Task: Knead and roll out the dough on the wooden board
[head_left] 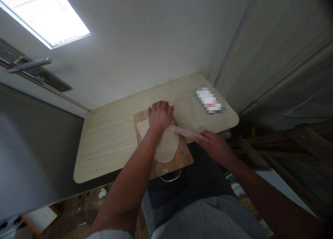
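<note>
A thin, pale sheet of dough (pixel 168 147) lies on a wooden cutting board (pixel 186 155), its outline uneven. Over the far part of the board, my left hand (pixel 160 116) rests palm down with fingers stretched out, covering some of the dough. My right hand (pixel 217 147) is wrapped round the near end of a wooden rolling pin (pixel 189 133). The pin slants left from that hand across the board's right edge, and its other end comes close to my left hand. Whether my left palm touches the pin is hidden.
The board sits on a light wood-grain table (pixel 109 142) with rounded corners and overhangs its front edge. A pixelated white and pink item (pixel 209 100) lies at the table's right. Behind stand a pale door with a metal handle (pixel 31 65) and a bright window pane (pixel 49 17).
</note>
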`<state>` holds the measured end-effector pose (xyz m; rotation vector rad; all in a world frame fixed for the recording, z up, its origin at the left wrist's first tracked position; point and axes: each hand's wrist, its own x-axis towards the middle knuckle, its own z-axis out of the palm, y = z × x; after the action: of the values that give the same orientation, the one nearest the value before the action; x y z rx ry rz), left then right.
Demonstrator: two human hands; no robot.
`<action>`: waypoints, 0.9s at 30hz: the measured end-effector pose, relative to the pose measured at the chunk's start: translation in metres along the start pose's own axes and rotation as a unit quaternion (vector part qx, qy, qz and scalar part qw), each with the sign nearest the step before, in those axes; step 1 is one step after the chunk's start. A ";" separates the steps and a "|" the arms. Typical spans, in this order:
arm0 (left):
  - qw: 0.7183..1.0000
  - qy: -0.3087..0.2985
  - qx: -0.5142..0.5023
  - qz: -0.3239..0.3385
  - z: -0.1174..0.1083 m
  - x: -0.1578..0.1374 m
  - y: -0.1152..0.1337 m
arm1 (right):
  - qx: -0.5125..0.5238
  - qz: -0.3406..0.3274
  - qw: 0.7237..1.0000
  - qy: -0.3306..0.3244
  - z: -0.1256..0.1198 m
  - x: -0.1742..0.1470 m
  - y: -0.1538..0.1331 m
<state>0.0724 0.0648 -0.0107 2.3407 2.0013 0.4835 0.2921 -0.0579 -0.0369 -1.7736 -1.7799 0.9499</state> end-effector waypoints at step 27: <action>0.996 0.047 -0.078 -0.022 -0.003 0.011 -0.006 | -0.024 -0.034 0.999 -0.014 -0.017 0.014 -0.010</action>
<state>0.0674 0.0759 -0.0068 2.2159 1.9694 0.7313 0.2974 -0.0405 -0.0205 -1.7257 -1.8819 0.9157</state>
